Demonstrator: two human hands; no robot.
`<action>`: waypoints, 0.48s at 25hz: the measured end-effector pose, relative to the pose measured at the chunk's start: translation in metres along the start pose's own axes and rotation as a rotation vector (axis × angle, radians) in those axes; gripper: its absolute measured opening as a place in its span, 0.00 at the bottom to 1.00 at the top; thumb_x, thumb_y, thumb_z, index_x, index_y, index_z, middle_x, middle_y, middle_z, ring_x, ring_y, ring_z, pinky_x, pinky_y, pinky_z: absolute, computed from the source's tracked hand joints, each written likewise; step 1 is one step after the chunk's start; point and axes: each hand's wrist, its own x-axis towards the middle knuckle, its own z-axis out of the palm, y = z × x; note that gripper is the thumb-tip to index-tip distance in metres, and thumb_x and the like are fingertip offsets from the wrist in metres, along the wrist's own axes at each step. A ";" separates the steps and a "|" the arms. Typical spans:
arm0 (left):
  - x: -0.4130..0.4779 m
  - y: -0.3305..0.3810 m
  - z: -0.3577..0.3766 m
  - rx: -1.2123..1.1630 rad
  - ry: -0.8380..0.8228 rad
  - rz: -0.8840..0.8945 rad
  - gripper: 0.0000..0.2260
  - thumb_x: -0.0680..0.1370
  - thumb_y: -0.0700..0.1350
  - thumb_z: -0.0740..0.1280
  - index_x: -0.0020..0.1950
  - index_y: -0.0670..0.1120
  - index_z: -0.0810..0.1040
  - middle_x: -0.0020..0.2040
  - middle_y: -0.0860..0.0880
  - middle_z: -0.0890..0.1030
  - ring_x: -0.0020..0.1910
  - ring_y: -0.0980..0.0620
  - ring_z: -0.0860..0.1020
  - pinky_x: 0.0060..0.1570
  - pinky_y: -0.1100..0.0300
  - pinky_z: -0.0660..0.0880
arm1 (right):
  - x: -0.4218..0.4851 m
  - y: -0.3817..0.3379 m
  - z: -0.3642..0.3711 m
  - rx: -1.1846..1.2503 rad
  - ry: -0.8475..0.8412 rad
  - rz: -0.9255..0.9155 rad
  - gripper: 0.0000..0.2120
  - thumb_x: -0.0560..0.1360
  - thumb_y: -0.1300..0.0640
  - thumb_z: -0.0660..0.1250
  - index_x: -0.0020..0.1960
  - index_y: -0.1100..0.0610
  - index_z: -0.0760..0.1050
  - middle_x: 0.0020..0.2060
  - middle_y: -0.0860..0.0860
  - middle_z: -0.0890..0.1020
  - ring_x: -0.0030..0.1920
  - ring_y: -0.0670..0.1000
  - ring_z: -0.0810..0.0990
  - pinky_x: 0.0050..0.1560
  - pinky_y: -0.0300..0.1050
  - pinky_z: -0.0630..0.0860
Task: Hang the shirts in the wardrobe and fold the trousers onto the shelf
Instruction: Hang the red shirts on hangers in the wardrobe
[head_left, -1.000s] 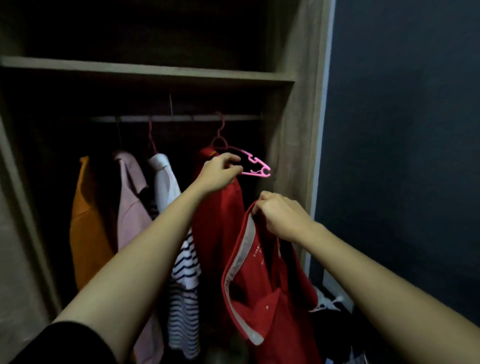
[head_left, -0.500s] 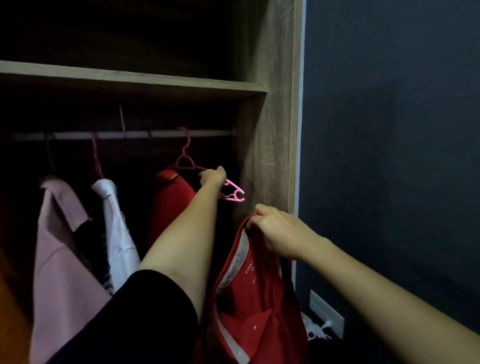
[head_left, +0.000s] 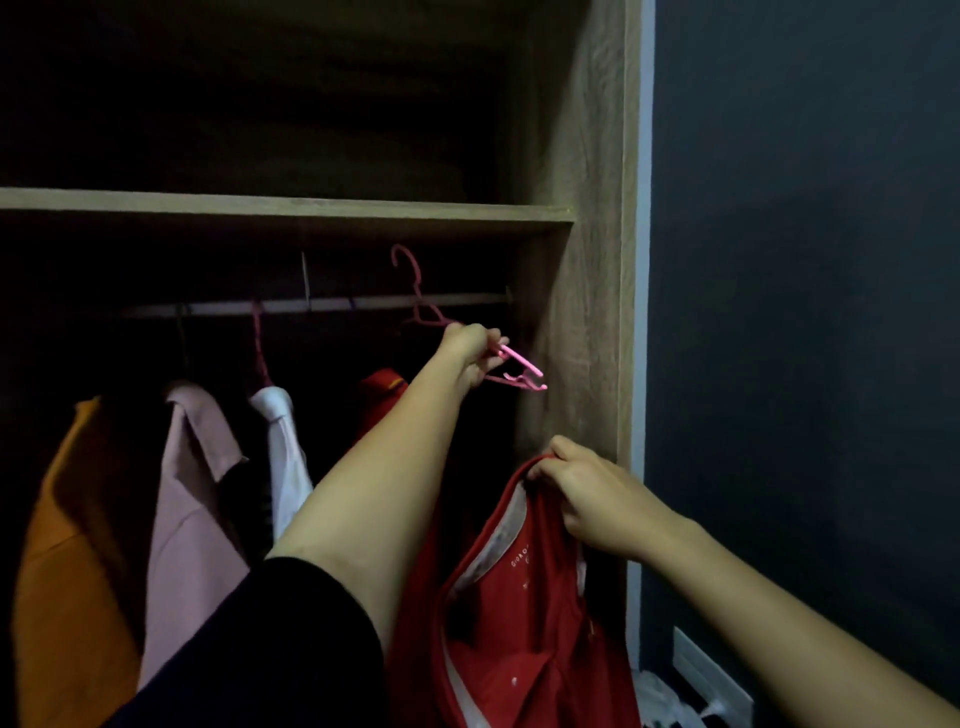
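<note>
A wood-grain wardrobe (head_left: 592, 260) stands open against a dark wall (head_left: 805, 312). A shelf (head_left: 285, 210) spans it, with a rail (head_left: 337, 304) just beneath. What lies on the shelf is lost in shadow, and no trousers show. On the rail hang an orange shirt (head_left: 67, 545), a pink shirt (head_left: 192, 519) and a white shirt (head_left: 283, 457), ranged from the left end toward the middle. A second red garment (head_left: 382, 384) shows behind the left forearm, its hanger hidden.

The left hand (head_left: 470, 348) reaches toward the right end of the rail, its fingers closed round one arm of a pink hanger (head_left: 522, 364). The hanger is tilted, its hook raised above the rail and apparently free of it. Held by the arm, it can be swung out to meet the cloth.

The right hand (head_left: 587, 499), lower and well apart from the left, pinches the collar of a red shirt (head_left: 519, 623), which hangs below it at the wardrobe's right edge. Gripping at the collar keeps the neck opening uppermost and slack, where a hanger arm has to enter.

Judged stage: the hanger is in hand and the red shirt is not yet on it. The next move calls for bringing hanger and collar together. The likely fault is the loose body twisting, so that one shoulder slips off.
</note>
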 end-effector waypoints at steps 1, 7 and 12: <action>-0.014 0.002 -0.001 -0.020 -0.018 -0.006 0.10 0.77 0.26 0.53 0.41 0.38 0.68 0.40 0.45 0.73 0.42 0.49 0.77 0.44 0.51 0.77 | -0.002 -0.002 0.003 0.025 0.004 0.002 0.23 0.72 0.65 0.59 0.66 0.53 0.69 0.59 0.51 0.69 0.59 0.52 0.72 0.55 0.46 0.73; -0.123 -0.001 -0.064 -0.082 0.034 0.000 0.13 0.75 0.28 0.50 0.43 0.42 0.69 0.32 0.47 0.67 0.27 0.54 0.69 0.31 0.59 0.71 | -0.022 -0.019 0.037 0.150 0.006 0.034 0.24 0.70 0.65 0.62 0.65 0.54 0.71 0.60 0.49 0.69 0.62 0.52 0.71 0.59 0.50 0.74; -0.210 -0.019 -0.180 0.277 0.231 0.198 0.11 0.77 0.38 0.57 0.45 0.49 0.77 0.23 0.56 0.65 0.19 0.57 0.61 0.21 0.70 0.57 | -0.035 -0.063 0.068 0.196 -0.070 0.032 0.27 0.66 0.67 0.62 0.65 0.56 0.70 0.64 0.51 0.68 0.63 0.57 0.71 0.63 0.50 0.71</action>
